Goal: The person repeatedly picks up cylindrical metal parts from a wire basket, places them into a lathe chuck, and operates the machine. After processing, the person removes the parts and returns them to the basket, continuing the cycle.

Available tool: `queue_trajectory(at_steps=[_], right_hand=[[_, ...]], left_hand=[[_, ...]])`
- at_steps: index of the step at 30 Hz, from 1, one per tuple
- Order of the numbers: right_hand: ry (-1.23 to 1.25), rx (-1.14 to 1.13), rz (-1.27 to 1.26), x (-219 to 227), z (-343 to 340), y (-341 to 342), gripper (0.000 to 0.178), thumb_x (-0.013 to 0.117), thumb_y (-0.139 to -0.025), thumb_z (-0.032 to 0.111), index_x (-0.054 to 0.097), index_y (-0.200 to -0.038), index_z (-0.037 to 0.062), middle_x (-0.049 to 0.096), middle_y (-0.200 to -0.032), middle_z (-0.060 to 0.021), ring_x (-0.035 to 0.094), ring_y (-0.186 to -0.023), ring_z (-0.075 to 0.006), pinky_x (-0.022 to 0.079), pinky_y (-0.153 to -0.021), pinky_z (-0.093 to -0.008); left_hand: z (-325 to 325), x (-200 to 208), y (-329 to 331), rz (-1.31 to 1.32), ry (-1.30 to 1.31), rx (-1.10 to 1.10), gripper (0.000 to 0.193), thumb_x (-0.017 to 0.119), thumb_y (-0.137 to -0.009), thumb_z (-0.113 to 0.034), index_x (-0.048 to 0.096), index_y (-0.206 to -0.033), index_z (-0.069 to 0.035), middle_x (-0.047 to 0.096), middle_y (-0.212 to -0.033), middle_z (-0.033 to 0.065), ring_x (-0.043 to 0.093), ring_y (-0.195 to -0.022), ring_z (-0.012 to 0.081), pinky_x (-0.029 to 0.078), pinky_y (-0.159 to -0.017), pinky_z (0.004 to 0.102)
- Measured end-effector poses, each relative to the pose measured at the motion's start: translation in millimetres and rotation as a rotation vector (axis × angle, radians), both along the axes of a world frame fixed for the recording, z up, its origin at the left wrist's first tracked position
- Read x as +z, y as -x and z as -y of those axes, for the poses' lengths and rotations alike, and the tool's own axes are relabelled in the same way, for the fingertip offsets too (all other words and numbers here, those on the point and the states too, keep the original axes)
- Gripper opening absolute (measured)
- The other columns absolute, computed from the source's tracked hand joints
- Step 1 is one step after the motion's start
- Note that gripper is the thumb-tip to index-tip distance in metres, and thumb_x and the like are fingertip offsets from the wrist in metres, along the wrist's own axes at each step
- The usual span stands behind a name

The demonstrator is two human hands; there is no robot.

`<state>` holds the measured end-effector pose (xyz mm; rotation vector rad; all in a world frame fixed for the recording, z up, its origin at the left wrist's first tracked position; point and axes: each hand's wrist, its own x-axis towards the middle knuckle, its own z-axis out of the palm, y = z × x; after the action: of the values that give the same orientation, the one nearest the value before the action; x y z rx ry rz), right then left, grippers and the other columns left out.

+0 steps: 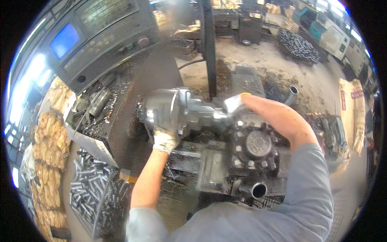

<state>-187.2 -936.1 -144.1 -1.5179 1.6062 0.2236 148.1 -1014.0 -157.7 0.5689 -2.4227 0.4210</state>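
A large round metal chuck [161, 107] of a lathe stands in the middle of the view. Against its lower side rests my left hand [166, 137] in a whitish, stained glove, its fingers stretched upward over the metal. To the right of the chuck, a shiny stepped metal part [201, 111] reaches toward the tool turret [258, 144]. My right hand [234, 103], also gloved, is at the far right end of that part. It is smeared by motion, and its fingers and anything in them cannot be made out.
A control panel [90, 42] with a blue screen stands at the far left. Near left is a bin of metal pieces [90, 183], beside stacked tan sacks [50, 161]. Tubular holders [259, 190] stick out of the turret. A dark post [209, 52] rises behind the machine.
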Motion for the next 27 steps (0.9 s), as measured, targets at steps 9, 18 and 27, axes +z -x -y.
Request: queue_trajectory(at_steps=[9, 18, 27], right_hand=[[0.156, -0.008, -0.257, 25.9, -32.3, -14.9, 0.051, 0.084, -0.075, 0.047, 0.079, -0.099, 0.003, 0.077, -0.09, -0.0197, 0.075, -0.079, -0.0336, 0.058, -0.07, -0.047], [0.682, -0.1, -1.114, 158.7, -145.9, -124.9, 0.055, 0.078, -0.068, 0.02, 0.066, -0.118, 0.001, 0.075, -0.096, -0.0218, 0.076, -0.084, -0.0395, 0.062, -0.075, -0.0476], [0.836, -0.653, -0.521, 18.4, -237.7, -313.0, 0.1, 0.09, -0.07, 0.046, 0.047, -0.148, 0.0017, 0.072, -0.109, -0.0272, 0.076, -0.095, -0.0449, 0.062, -0.082, -0.0521]], left_hand=[[32.6, 19.0, -4.0, 0.06, -0.212, -0.157, 0.062, 0.087, -0.073, -0.025, 0.071, -0.133, -0.02, 0.046, -0.156, 0.025, 0.041, -0.149, 0.0472, 0.026, -0.126, 0.0655], [57.4, 82.6, 31.0, 0.352, -0.405, -0.169, 0.096, 0.087, -0.074, -0.027, 0.045, -0.159, -0.013, 0.044, -0.161, 0.024, 0.036, -0.154, 0.0431, 0.024, -0.131, 0.0569], [-174.3, -60.3, -58.5, -0.727, -2.491, -0.531, 0.057, 0.074, -0.097, -0.015, 0.054, -0.15, -0.006, 0.066, -0.136, 0.0087, 0.063, -0.125, 0.0232, 0.052, -0.106, 0.0411]])
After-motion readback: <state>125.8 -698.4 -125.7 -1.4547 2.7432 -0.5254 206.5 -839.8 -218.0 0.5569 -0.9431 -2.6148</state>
